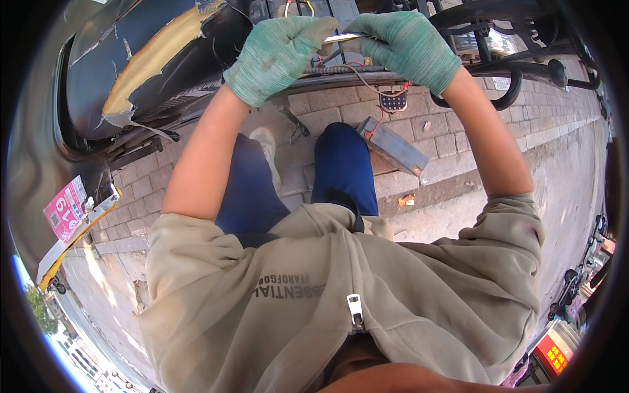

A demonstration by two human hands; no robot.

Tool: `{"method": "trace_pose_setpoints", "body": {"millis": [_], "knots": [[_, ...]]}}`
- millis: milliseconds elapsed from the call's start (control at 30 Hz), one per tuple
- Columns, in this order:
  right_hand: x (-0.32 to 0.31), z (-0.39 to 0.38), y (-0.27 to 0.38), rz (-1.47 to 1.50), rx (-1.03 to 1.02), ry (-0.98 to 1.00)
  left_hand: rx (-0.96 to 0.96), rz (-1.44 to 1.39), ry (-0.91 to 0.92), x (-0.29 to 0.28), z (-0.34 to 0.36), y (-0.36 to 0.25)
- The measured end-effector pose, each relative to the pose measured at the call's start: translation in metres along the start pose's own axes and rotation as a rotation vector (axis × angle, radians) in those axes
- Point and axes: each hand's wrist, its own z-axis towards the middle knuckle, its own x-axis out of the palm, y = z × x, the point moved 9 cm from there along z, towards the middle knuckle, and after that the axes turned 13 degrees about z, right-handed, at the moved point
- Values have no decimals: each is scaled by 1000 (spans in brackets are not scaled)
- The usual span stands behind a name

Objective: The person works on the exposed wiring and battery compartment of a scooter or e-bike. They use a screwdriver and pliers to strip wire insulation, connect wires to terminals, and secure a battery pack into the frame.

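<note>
My left hand [275, 60], in a green knitted work glove, is closed with thumb and fingers pinching one end of a thin, pale strip [344, 37]. Gloved the same way, my right hand [414, 51] grips the strip's other end. What the strip is I cannot make out. Both hands are above the frame of a vehicle, in front of dark blocks [304, 9] with red and yellow wires. Below my right hand hangs a brown wire [367, 84] with a red end. A grey battery [396, 147] with red wire lies on the paving.
A torn black seat [92, 85] with yellow foam showing stands at the left. A black pedal [393, 101] juts out below my right hand. Black metal bars [514, 88] are at the upper right. Brick paving [452, 118] lies around my legs.
</note>
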Motion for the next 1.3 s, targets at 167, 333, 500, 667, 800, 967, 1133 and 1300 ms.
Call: {"method": "trace_pose_setpoints", "body": {"millis": [167, 333, 500, 667, 800, 967, 1133, 1300], "knots": [[10, -11, 5, 50, 44, -104, -7, -219, 10, -9, 25, 26], [27, -6, -11, 629, 470, 201, 66, -197, -328, -22, 36, 29], [63, -21, 16, 1493, 563, -184, -140, -609, -206, 4, 101, 40], [4, -16, -14, 741, 203, -294, -14, -721, -91, 34, 143, 46], [-26, 1, 44, -640, -600, -188, 73, -886, 105, 52, 161, 44], [-2, 32, 79, -466, -923, 196, 114, -1434, 424, 72, 165, 42], [41, 53, 64, -420, -835, 544, -9, -1516, 20, 68, 145, 99], [56, 46, 42, -617, -704, 598, -284, -1008, -205, 72, 107, 102]]}}
